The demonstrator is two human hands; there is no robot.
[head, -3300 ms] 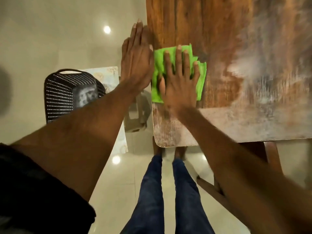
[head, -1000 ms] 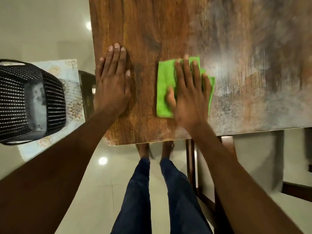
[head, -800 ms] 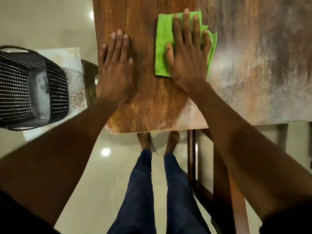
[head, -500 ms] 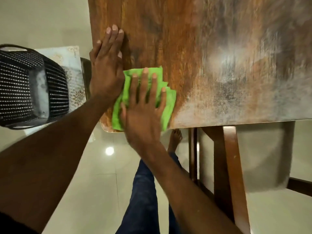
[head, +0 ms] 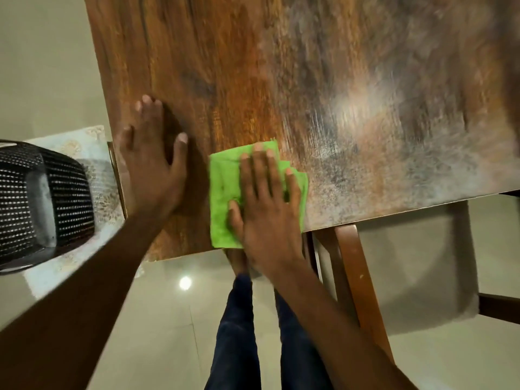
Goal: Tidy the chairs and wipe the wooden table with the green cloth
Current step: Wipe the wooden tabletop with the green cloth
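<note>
The right hand [head: 267, 204] lies flat with straight fingers on the folded green cloth [head: 225, 192], pressing it to the tabletop [head: 309, 80] near the tabletop's lower edge, centre of the frame. Just left of the cloth, the left hand [head: 153, 170] rests palm-down on the wood, fingers relaxed, holding nothing. A chair [head: 357, 291] stands under the tabletop at lower right. A black perforated basket [head: 42, 201] sits at the left edge.

The right hand [head: 267, 204] has slid the green cloth [head: 225, 192] rightward — clear of the left hand [head: 152, 170].
</note>
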